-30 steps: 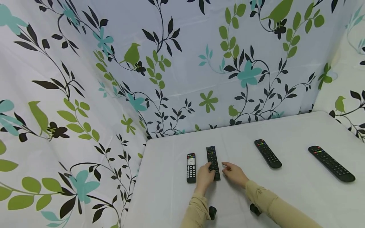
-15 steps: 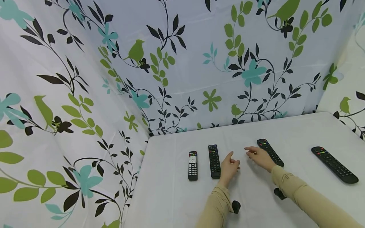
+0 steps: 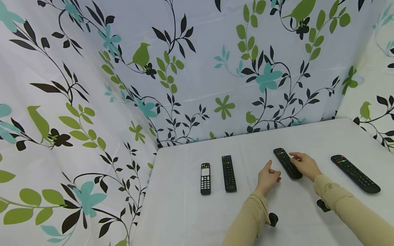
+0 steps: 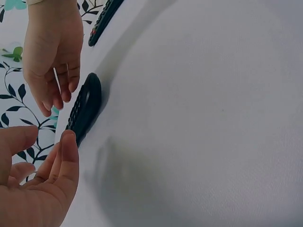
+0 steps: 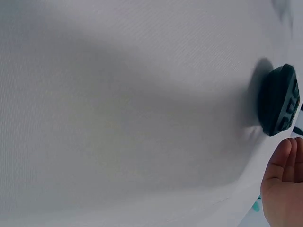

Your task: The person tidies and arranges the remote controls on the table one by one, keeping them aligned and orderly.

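Where the right hand hovers: close over the slanted remote, fingers loosely outstretched at its right edge!
Left hand: just to that remote's left, thumb lifted clear of softly bent fingers.
Slanted remote: lying flat on the white table, between both hands.
Further left: white-panelled remote, slim black remote, side by side.
Far right: big remote, lying diagonally.
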A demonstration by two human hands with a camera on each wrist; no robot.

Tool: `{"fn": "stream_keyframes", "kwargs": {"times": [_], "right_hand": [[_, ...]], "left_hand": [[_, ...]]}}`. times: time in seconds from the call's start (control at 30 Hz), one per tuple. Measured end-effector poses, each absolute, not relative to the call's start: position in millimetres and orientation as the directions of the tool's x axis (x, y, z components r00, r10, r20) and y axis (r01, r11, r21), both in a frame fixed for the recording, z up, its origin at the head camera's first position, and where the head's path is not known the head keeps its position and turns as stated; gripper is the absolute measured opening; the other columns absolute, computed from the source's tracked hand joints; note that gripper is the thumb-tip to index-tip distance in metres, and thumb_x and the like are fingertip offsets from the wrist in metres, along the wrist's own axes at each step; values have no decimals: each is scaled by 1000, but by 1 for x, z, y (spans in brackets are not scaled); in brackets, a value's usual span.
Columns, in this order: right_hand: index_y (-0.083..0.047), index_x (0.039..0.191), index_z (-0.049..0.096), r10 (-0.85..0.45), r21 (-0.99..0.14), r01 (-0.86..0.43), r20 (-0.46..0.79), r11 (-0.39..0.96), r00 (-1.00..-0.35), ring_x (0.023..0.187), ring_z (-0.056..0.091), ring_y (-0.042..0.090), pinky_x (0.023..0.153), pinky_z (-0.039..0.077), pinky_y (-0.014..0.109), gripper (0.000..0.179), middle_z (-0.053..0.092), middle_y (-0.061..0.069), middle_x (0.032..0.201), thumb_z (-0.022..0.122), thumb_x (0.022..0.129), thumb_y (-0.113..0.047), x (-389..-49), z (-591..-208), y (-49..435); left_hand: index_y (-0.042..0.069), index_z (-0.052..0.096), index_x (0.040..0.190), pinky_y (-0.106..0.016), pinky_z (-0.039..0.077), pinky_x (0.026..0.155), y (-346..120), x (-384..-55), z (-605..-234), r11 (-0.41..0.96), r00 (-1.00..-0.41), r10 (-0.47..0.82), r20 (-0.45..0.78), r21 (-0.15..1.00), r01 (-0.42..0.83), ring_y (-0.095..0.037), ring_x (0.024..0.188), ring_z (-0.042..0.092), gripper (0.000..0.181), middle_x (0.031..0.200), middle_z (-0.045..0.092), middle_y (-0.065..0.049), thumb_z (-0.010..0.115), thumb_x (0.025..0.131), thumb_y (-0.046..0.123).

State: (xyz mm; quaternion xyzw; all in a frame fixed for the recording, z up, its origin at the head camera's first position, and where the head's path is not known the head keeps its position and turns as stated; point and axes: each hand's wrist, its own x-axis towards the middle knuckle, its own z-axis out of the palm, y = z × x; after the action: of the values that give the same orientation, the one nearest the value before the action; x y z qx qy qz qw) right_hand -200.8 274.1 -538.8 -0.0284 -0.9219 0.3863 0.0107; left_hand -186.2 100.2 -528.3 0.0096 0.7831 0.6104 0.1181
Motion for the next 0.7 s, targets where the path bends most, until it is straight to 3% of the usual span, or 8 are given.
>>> {"fn": "stream_keyframes", "kwargs": {"times": [0.17,0.3,0.47,0.7], "right_hand": [[13,126,45,77,-693,51,7,720,-997,102,54,48,80,46,51,43,56,34,110,41,94,-15,-202,-545,283],[14,128,43,84,-686,105,-65,720,-994,104,52,48,81,46,51,45,53,36,116,38,94,-15,-201,-549,289],[13,130,42,83,-697,150,-129,701,-988,109,49,51,86,44,54,45,49,38,122,37,95,-15,-200,-553,294],[10,131,43,54,-726,161,-169,668,-984,117,43,52,92,39,57,44,44,37,129,38,95,-14,-202,-559,295]], "left_hand": [[10,44,138,-21,51,59,115,-189,-532,279,-953,201,-226,946,-166,-26,71,69,59,76,67,-4,64,83,5],[10,45,137,-22,50,56,125,-191,-537,314,-951,185,-248,932,-182,-32,72,70,58,71,65,-5,63,83,2],[9,47,135,-30,56,59,136,-189,-545,251,-940,165,-298,935,-252,-36,74,69,57,66,58,-1,62,81,-3],[7,46,136,-38,57,63,146,-186,-548,174,-932,175,-318,941,-289,-43,77,67,60,64,56,-4,57,79,-11]]}}
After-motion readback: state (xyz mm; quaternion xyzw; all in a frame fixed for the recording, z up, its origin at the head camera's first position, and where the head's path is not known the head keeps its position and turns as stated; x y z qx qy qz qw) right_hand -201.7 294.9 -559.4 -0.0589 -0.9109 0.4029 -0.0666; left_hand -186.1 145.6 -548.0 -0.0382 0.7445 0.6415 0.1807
